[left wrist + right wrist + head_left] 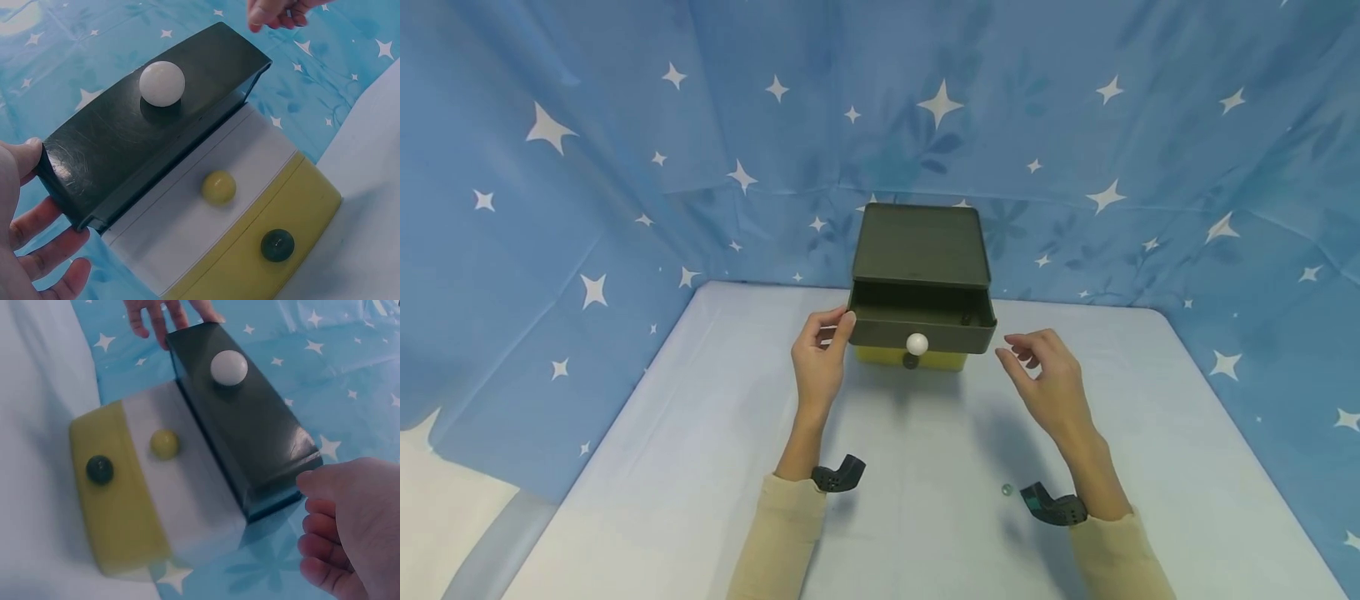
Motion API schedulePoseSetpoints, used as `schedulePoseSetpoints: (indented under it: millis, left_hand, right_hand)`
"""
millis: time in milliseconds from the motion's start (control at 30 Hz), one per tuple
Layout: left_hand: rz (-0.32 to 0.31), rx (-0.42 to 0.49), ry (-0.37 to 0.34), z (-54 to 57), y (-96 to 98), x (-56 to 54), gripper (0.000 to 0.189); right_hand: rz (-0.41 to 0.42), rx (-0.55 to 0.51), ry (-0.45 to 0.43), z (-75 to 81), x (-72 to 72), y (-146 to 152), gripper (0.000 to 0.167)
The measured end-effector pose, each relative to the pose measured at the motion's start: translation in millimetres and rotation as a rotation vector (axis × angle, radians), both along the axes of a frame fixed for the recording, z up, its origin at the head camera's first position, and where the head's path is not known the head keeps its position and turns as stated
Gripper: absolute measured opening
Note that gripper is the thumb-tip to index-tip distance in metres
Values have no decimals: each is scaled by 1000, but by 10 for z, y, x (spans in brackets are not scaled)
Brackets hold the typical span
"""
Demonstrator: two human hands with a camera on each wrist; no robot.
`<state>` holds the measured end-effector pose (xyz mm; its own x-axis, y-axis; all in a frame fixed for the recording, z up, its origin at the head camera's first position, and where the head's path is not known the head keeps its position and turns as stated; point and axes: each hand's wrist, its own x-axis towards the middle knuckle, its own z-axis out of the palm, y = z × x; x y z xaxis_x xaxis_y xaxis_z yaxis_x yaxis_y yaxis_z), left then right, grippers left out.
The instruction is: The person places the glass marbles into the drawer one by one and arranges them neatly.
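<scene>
A small chest of drawers stands on the table, its dark green top drawer [925, 336] pulled out. The drawer front carries a white round knob [162, 84]. Below are a white drawer [181, 206] with a yellow knob [219, 187] and a yellow drawer [125, 506] with a dark green knob [100, 470]. My left hand [822, 354] holds the left front corner of the green drawer, thumb at the front edge, fingers at the side and lower edge. Beside the drawer's right corner, my right hand [1051, 379] hovers with loosely curled fingers and holds nothing.
A small greenish glass-like piece [1007, 490] lies on the white tabletop [917, 533], near my right wrist. Blue star-patterned cloth [887, 108] hangs behind the table and along both sides. The chest stands close to the table's back edge.
</scene>
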<state>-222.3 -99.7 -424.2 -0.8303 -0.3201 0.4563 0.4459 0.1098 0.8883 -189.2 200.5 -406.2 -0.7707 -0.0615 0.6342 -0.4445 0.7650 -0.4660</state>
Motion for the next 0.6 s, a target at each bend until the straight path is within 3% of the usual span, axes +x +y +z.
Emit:
schedulePoseSetpoints:
  millis: [233,600]
  left_hand:
    - [6,-11,-1,11,-15,19,25]
    - [-2,3,8,-17,-7,-9,25]
  right_hand:
    - [-40,40,-125,-199,147,144,25]
    - [-43,88,-218,-446,308,297,27]
